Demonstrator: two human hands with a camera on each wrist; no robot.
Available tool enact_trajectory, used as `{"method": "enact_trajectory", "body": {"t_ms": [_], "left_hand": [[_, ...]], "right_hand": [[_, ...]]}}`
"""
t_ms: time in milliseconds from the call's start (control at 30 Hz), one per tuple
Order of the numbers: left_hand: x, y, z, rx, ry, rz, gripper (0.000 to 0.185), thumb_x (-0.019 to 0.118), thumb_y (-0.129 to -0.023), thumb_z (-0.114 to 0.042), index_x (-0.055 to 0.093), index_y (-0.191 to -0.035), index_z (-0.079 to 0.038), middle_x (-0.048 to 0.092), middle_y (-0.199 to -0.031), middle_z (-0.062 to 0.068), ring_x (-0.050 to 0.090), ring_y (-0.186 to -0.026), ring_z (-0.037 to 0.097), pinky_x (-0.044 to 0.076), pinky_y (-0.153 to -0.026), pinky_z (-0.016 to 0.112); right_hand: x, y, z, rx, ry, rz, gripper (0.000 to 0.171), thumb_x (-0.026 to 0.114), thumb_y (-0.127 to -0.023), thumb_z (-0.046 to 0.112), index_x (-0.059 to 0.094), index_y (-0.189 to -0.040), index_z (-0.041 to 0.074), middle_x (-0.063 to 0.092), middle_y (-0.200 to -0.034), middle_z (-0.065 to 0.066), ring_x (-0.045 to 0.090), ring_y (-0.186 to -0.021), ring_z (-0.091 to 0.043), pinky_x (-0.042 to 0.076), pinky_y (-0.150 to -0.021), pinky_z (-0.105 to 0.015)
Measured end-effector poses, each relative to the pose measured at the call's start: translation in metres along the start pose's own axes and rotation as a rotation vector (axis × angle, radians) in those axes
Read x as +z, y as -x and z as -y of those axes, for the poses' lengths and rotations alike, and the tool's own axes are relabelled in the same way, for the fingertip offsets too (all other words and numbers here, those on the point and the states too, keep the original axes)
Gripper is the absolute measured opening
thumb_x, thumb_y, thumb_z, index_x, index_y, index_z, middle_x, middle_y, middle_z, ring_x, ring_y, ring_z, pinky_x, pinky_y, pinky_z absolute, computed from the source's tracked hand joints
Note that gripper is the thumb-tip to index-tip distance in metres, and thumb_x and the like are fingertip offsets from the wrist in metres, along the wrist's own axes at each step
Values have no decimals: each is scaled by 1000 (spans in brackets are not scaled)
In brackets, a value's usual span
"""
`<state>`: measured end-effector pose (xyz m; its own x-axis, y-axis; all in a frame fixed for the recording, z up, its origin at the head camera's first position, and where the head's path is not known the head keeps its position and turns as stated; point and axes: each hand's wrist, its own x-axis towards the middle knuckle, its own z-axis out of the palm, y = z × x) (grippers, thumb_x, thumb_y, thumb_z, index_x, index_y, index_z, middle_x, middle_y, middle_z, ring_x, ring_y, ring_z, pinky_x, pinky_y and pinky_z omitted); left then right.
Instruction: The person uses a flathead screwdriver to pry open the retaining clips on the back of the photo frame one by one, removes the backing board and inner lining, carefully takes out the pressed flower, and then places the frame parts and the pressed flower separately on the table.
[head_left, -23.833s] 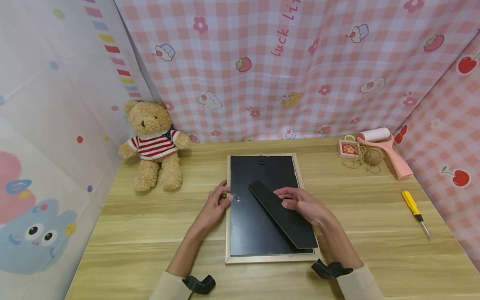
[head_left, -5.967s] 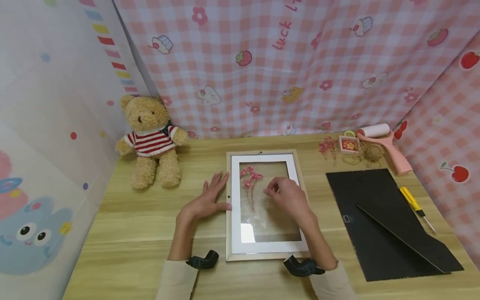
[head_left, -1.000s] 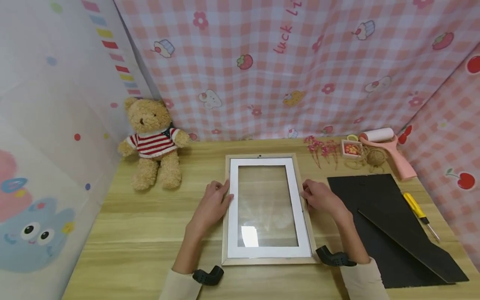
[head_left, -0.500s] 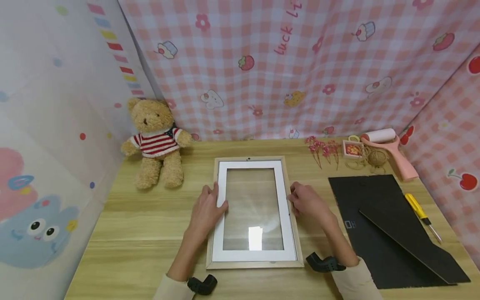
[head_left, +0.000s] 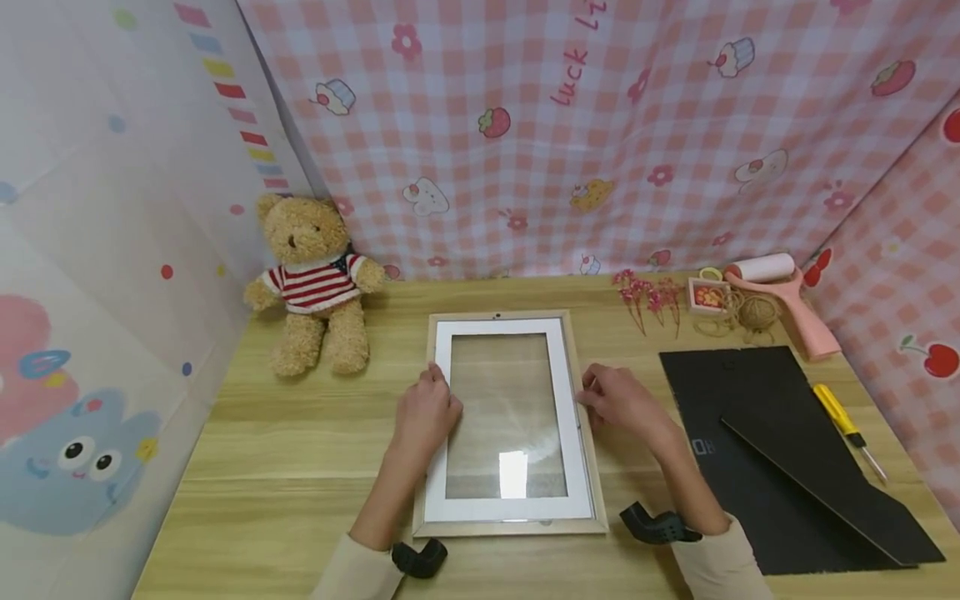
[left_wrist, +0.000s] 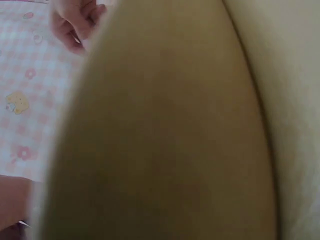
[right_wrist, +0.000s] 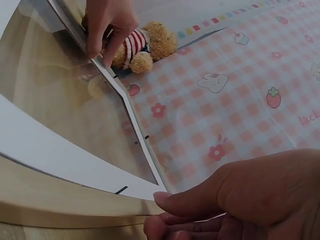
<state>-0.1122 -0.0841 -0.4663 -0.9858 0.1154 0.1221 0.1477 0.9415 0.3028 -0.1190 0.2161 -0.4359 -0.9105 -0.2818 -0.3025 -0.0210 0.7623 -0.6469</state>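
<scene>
Picture frame (head_left: 510, 425) flat on the bench (head_left: 300, 450)
Left hand (head_left: 429, 414) and right hand (head_left: 618, 400) each grasp a long side edge, fingers curled around the wooden rim.

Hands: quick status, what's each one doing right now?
Left hand: fingers curled over the left edge of the picture frame, gripping it.
Right hand: fingertips pinching the frame's right edge.
</scene>
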Motion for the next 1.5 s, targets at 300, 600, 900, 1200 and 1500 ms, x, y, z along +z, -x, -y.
{"method": "enact_trajectory", "body": {"t_ms": [300,600,900,1200,1500], "left_hand": [[-3,-2,9,44,124,55,61,65,-90,-2,51,-138,32,71,-108,41,75,-87,54,65,-77,59],[41,-12,45,86,215,47,70,63,-94,-16,47,-146,29,71,-113,41,76,-90,50,65,-77,58],[56,-14,55,119,194,2,67,67,-96,-16,51,-143,28,72,-108,40,76,-87,52,65,-75,58],[25,5,33,35,366,-98,44,68,-107,-20,68,-128,18,69,-104,30,71,-87,41,63,-79,57],[58,45,-19,-36,897,-6,89,56,-114,-48,8,-177,-7,55,-165,16,47,-158,33,32,-133,49]], "right_hand": [[-9,9,2,-82,-22,-38,18,64,-112,13,69,-110,-4,66,-76,-9,57,-65,-15,48,-63,-32],[-8,7,2,-183,-91,-70,25,57,-115,12,70,-120,-8,70,-79,-8,63,-68,-14,49,-63,-27],[2,6,15,-176,-265,-95,55,66,-109,6,46,-155,-18,62,-73,-6,55,-62,-16,44,-60,-24],[-7,27,8,-104,-592,-155,61,64,-109,2,37,-163,-11,55,-75,-1,43,-57,-8,33,-54,-24],[-12,68,-15,-118,-356,-327,44,70,-108,6,57,-147,-7,69,-89,-7,56,-59,-12,45,-55,-26]]}}
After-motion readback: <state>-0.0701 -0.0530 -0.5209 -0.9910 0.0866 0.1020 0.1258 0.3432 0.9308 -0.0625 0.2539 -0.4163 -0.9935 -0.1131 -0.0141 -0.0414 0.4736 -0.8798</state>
